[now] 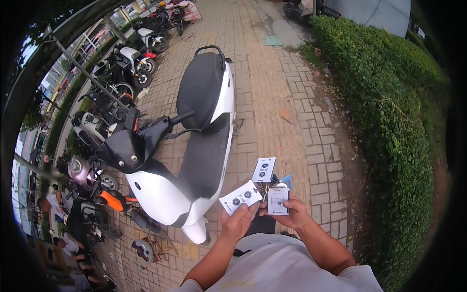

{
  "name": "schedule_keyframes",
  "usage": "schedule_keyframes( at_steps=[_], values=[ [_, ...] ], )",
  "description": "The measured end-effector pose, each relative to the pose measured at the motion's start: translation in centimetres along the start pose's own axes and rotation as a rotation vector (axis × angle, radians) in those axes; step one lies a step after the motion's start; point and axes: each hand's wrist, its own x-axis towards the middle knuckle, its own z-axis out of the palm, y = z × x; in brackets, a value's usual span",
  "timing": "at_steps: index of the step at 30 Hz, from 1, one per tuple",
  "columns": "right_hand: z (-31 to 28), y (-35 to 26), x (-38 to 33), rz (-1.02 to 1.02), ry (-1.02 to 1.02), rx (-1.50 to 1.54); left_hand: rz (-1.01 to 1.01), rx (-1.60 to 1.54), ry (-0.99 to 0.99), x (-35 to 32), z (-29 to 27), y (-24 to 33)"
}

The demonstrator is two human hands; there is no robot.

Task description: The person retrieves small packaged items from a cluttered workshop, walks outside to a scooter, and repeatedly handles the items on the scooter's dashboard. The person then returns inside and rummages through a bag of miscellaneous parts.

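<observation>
Brick pavement (287, 87) bordered by a green hedge (389, 112) on the right; white electric scooter (194, 146) parked just ahead. Left hand (238, 221) pinching a white key fob (241, 197); right hand (287, 211) closed around another white fob (278, 200), third fob (264, 170) sticking up between them.
</observation>
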Motion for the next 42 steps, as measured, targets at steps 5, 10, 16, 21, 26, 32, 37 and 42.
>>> schedule_keyframes(
  at_steps=[5, 10, 16, 21, 26, 32, 37, 42],
  values=[
    [-1.4, -8.0, 8.4, 0.112, 0.043, -0.169, -0.070, 0.037, 0.366, 11.4, -1.4, 0.8],
    [-7.6, -17.4, 16.0, 0.139, 0.251, -0.802, -0.109, 0.226, 0.353, 19.9, -0.5, 4.2],
    [5.7, -17.6, 32.6, -0.457, -0.450, -1.677, -0.040, 0.020, 0.551, 28.1, -2.4, 6.8],
    [4.1, -16.3, 45.9, -0.184, -0.759, -1.549, 0.116, -0.115, 0.748, 34.0, -4.9, 11.7],
    [3.8, -14.8, 57.4, 0.442, -0.784, -1.110, 0.296, -0.210, 0.889, 38.0, -7.2, 14.1],
    [5.4, -9.7, 66.5, 0.949, -0.361, -0.794, 0.400, -0.311, 1.392, 38.1, -8.3, 10.0],
    [9.3, -4.5, 71.2, 1.169, -0.570, -0.952, 0.519, -0.452, 1.549, 41.4, -13.0, 7.0],
    [11.3, 3.5, 72.7, 1.134, -0.745, -1.180, 0.540, -0.316, 1.522, 40.5, -16.0, 5.1]
  ],
)
